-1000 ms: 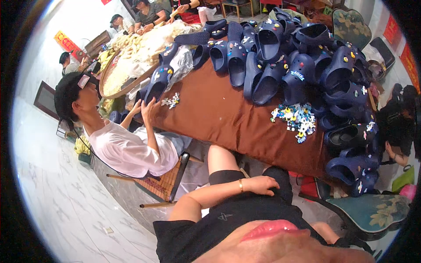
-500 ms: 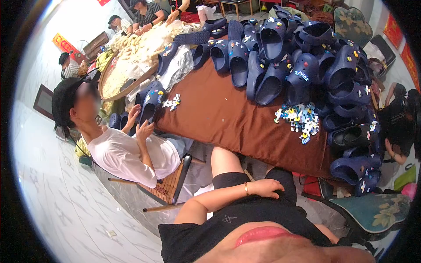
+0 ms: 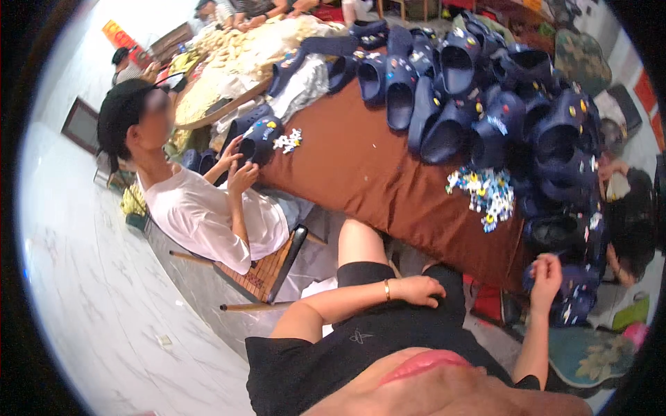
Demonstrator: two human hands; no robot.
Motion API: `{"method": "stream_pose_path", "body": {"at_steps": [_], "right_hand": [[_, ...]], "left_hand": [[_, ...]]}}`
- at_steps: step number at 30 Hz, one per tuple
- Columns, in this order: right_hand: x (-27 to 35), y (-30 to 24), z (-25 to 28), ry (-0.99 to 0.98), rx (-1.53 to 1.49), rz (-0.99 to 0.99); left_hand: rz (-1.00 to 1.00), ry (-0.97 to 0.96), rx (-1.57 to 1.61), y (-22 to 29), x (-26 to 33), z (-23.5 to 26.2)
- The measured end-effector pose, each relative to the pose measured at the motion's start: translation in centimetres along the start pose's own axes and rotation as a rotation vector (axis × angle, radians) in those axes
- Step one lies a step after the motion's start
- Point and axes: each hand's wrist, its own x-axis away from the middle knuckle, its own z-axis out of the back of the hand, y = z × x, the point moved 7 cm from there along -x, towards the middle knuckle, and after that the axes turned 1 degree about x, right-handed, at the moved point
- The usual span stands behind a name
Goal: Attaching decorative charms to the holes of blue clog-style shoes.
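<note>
Navy clogs (image 3: 501,144) carry charms (image 3: 497,125), one apparently bearing blurred white lettering (image 3: 497,124).

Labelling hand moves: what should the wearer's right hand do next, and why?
Probably reach for and grasp the nearest navy clog: the right hand is raised in front of it, with nothing visible held, though contact is unclear. The left hand rests over the black shorts, away from the clogs.

Left of the round tray (image 3: 229,113), a framed panel (image 3: 81,125) is showing; before the tray, a brown-seated chair (image 3: 266,274) is standing.
</note>
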Motion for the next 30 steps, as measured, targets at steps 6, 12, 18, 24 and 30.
{"method": "stream_pose_path", "body": {"at_steps": [6, 12, 18, 24, 30], "right_hand": [[2.7, 8.5, -8.5, -0.263, 0.268, 0.022], [4.0, 13.1, -12.3, -0.346, 0.484, 0.285], [3.4, 14.0, -13.2, -0.29, 0.644, 0.205], [3.3, 13.1, -14.2, -0.292, 0.845, 0.107], [2.6, 13.9, -13.9, -0.267, 0.917, 0.101]], "left_hand": [[0.087, -0.097, -0.034, 1.1, 0.5, 0.1], [0.103, -0.097, -0.057, 0.2, 0.8, -0.4], [0.114, -0.073, -0.055, 0.3, 0.9, 0.3], [0.085, -0.072, -0.063, 1.4, 0.7, -0.3], [0.069, 0.032, -0.057, 1.4, 1.3, 0.2]]}}
